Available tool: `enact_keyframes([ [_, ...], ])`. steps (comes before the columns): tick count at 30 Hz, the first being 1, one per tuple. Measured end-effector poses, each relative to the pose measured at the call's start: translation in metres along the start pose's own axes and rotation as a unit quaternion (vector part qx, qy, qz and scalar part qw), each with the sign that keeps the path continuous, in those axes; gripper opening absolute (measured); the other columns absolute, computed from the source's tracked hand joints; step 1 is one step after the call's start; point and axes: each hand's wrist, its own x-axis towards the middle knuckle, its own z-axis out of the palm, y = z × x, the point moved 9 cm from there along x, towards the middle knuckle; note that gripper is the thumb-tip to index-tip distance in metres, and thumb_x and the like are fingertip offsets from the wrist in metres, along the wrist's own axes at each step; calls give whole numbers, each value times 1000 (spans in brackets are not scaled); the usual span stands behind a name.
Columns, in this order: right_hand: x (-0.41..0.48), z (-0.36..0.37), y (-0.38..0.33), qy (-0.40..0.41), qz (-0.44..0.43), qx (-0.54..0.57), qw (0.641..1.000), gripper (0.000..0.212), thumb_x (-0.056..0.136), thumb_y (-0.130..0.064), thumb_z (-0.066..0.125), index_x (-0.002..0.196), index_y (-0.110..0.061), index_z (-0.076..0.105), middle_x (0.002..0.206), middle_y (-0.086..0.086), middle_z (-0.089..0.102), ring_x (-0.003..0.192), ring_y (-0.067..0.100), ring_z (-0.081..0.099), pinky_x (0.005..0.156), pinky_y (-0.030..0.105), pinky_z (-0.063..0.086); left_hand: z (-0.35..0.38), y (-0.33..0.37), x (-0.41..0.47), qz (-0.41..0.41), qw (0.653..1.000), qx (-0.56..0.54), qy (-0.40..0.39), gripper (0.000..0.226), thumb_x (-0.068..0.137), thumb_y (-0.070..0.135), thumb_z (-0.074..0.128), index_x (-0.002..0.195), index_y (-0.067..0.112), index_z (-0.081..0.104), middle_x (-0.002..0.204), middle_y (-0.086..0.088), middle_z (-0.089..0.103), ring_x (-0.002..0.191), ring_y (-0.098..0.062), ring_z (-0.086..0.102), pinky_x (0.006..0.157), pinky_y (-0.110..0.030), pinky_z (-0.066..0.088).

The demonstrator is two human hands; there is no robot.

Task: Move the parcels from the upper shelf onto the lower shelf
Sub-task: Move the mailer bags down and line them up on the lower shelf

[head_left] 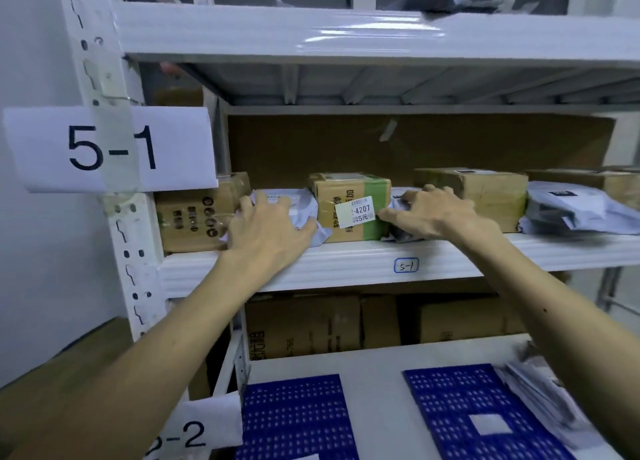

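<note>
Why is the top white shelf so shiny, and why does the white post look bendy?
Head view: light glares in streaks off the glossy white metal shelf beam; head view, the wide lens bows the white perforated post near the edge; head view, the left hand gripping a white plastic parcel and right hand gripping a grey plastic parcel look slightly soft.

Parcel depot stockroom: I face white metal racking (138, 237) stacked with taped cardboard boxes (329, 189) and mailer bags (571, 206). A paper sign (110, 147) reading 5-1 marks the bay, and a handwritten tag (406, 265) repeats it on the shelf edge. One box bears a coded sticker (356, 211) priced in yuan.
</note>
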Motion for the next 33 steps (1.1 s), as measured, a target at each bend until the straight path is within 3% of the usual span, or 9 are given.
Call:
enact_keyframes([
  [4, 2, -6, 1, -8, -11, -1, 1000, 74, 61, -79, 37, 102, -24, 64, 121, 11, 56, 111, 33, 48, 95, 50, 42, 3, -1, 2, -4, 1000, -8, -13, 66, 91, 62, 35, 140, 19, 42, 142, -17, 38, 130, -36, 34, 100, -49, 35],
  [9, 7, -5, 6, -16, -16, 2, 1000, 70, 57, -82, 40, 83, -22, 67, 112, 12, 59, 106, 33, 45, 90, 47, 43, 5, 2, 3, -14, 999, 6, -42, 70, 88, 64, 37, 141, 18, 43, 144, -17, 36, 132, -37, 31, 103, -50, 32],
  [18, 6, -4, 9, 11, 0, 18, 1000, 76, 70, -78, 36, 107, -18, 63, 126, 12, 51, 124, 35, 36, 87, 49, 35, 4, 3, 5, -45, 998, -4, -48, 72, 86, 66, 40, 140, 18, 46, 144, -16, 37, 132, -37, 31, 101, -51, 34],
  [24, 8, -6, 3, -20, -10, 56, 998, 67, 60, -73, 47, 89, -15, 64, 101, 12, 61, 104, 34, 49, 91, 46, 46, 0, 9, 8, -51, 998, -15, -14, 69, 82, 64, 46, 130, 15, 55, 134, -15, 46, 125, -36, 39, 97, -48, 37],
  [28, 9, -17, 6, 60, -18, 105, 993, 62, 65, -74, 51, 81, -14, 60, 90, 10, 55, 97, 34, 52, 88, 49, 48, -21, 7, 13, -55, 997, -38, 29, 57, 84, 60, 42, 110, 14, 61, 120, -15, 55, 115, -35, 45, 92, -48, 42],
  [33, 6, -39, 3, 162, -25, 147, 976, 52, 71, -67, 53, 67, -16, 55, 82, 9, 59, 87, 33, 55, 87, 53, 47, -52, 10, 23, -49, 994, -53, 88, 48, 86, 54, 39, 100, 14, 60, 115, -13, 58, 112, -35, 45, 89, -50, 40],
])
